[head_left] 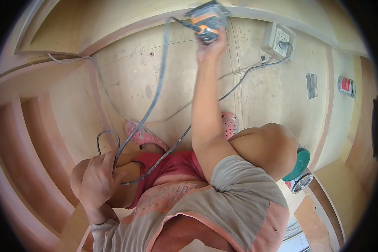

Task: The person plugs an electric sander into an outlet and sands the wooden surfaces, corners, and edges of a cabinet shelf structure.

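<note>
Right hand point(211, 48) holds sander point(206, 21); its cord point(159, 80) crosses 1 pink clog point(148, 137).

The pale, scuffed wooden floor point(134, 75) bears a boxed power outlet point(278, 41), a thin pale cable point(100, 75), pink clogs point(145, 136) and a dark rectangular patch point(311, 86).

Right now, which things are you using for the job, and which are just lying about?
In use:
power sander, in the right hand
dark cable, in the left hand
socket box with a plug in it

Probably just lying about:
red-labelled can
green disc near the right knee
the can beside that disc
</note>
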Tool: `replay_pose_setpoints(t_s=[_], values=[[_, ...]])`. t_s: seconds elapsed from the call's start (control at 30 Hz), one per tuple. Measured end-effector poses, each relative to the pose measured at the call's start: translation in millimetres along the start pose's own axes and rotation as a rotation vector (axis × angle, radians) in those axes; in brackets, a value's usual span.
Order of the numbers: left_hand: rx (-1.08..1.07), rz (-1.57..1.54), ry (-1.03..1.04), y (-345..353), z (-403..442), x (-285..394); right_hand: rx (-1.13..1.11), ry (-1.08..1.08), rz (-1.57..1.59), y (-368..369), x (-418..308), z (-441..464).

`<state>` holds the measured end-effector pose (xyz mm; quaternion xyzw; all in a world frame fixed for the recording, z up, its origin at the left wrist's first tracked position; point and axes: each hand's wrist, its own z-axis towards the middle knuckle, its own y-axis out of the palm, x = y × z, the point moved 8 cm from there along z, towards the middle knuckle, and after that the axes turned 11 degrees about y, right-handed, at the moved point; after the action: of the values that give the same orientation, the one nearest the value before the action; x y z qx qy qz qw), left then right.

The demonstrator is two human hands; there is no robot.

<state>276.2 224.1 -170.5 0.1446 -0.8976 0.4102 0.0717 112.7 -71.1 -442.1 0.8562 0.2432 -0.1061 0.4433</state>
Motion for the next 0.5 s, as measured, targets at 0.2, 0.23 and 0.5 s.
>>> replay_pose_setpoints(t_s=[0.2, 0.23, 0.5], values=[[0.015, 0.039, 0.019, -7.2, 9.5, 14.4, -0.020, 0.386, 0.065, -7.3, 91.8, -19.7], [0.089, 0.074, 0.107, -14.1, 10.9, 21.4, -0.048, 0.486, 0.106, -4.0, 101.6, -22.4], [0.055, 0.029, 0.104, -14.4, 19.0, 34.8, 0.085, 0.295, 0.197, -35.6, 1.4, 26.8]])
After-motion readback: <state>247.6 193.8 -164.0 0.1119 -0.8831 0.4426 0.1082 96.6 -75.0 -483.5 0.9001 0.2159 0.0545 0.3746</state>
